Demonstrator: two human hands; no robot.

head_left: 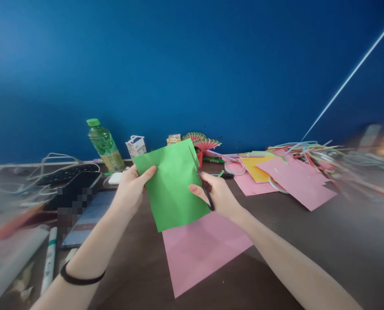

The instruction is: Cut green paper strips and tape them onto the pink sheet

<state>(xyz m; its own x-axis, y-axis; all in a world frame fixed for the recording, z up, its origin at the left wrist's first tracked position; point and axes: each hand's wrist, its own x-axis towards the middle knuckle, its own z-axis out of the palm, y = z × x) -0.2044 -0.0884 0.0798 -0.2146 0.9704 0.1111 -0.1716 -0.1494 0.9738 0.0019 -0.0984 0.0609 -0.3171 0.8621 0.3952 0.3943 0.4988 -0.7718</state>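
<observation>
A sheet of green paper [172,189] is held up above the table, tilted toward me. My left hand [132,187] pinches its left edge, with the thumb on the front face and the fingers behind. Black scissors [205,189] are in my right hand [216,191], closed round the handles. Their blades point up and away along the right side of the green paper; a narrow part of the sheet shows to the right of the blade tip. Below the green sheet, a pink paper [205,254] lies on the dark table [263,280], its far part hidden.
Pink sheets [295,181] and a yellow sheet [255,168] lie at the right, near a heap of coloured strips [308,150]. A green-capped bottle [106,146], a small carton [136,146] and a paper fan [205,142] stand along the blue wall. A phone [74,189], a tablet [88,219] and a marker [50,258] lie left.
</observation>
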